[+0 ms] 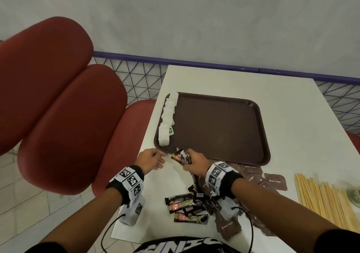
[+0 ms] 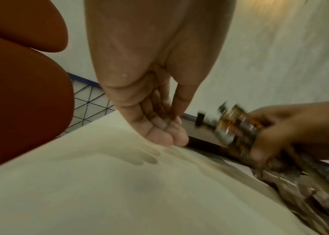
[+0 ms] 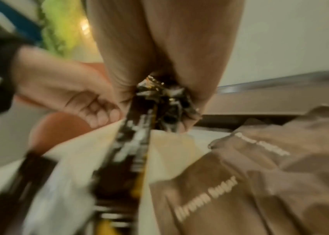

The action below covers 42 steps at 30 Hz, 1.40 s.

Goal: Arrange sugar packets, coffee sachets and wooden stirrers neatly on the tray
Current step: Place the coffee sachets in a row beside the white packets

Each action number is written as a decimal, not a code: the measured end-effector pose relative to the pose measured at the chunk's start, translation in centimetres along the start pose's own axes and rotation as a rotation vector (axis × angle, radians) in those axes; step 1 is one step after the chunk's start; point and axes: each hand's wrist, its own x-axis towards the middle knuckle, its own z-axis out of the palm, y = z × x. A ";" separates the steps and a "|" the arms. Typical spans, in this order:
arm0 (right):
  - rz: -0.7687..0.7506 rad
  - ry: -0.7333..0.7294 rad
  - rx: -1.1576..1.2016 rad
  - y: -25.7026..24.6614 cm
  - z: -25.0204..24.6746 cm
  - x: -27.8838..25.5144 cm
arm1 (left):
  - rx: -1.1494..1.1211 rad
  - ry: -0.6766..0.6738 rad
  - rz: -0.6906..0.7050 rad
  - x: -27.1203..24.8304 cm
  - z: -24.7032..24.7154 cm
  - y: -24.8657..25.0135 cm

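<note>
A dark brown tray [image 1: 214,132] lies on the white table, with a row of white packets [image 1: 167,120] along its left edge. My right hand [image 1: 194,163] grips a bunch of dark coffee sachets [image 1: 181,156] [image 2: 238,127] [image 3: 159,101] just at the tray's near left corner. My left hand [image 1: 152,160] [image 2: 159,124] hovers beside them over the table, fingers relaxed and holding nothing. More coffee sachets [image 1: 187,206] lie near my body. Brown sugar packets [image 1: 272,180] [image 3: 260,174] are scattered to the right. Wooden stirrers [image 1: 323,198] lie in a pile at the far right.
Red padded seats [image 1: 64,106] stand left of the table, close to its edge. A wire grid fence with a purple rail [image 1: 214,65] runs behind the table. Cables hang from both wrist units near my body.
</note>
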 end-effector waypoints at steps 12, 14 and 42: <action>-0.118 0.525 0.878 -4.0 -5.1 0.7 | -0.465 -0.287 -0.013 0.0 4.1 5.4; -0.091 0.560 0.902 -3.7 -5.2 1.0 | -0.560 -0.325 -0.027 -0.2 4.4 6.0; 0.092 0.293 0.736 -4.2 -2.4 1.1 | -0.738 -0.171 -0.024 1.6 4.7 7.1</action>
